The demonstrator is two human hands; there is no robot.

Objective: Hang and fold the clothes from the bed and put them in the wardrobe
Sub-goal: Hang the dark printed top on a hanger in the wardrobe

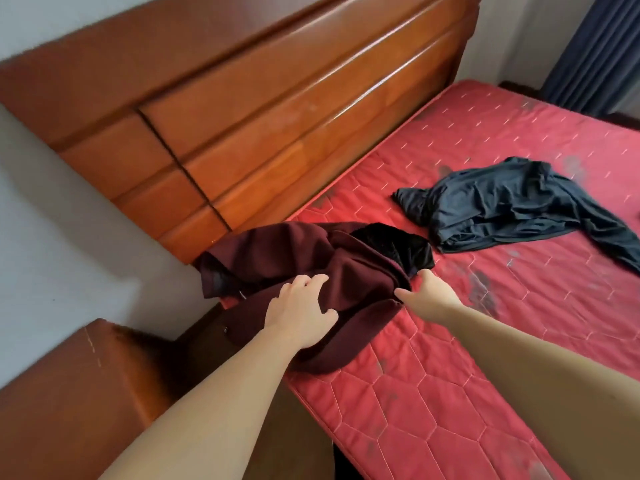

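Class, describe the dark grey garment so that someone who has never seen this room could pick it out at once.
Start at the wooden headboard and move onto the red mattress. The grey garment lies crumpled in the open, away from both hands. Unlike the maroon coat at the mattress corner, it is slate grey, thin and untouched.

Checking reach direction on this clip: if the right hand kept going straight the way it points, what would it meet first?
The right hand already touches the maroon garment. Straight on, it would likely meet that garment's black lining first, then the wooden headboard beyond; depth is unclear.
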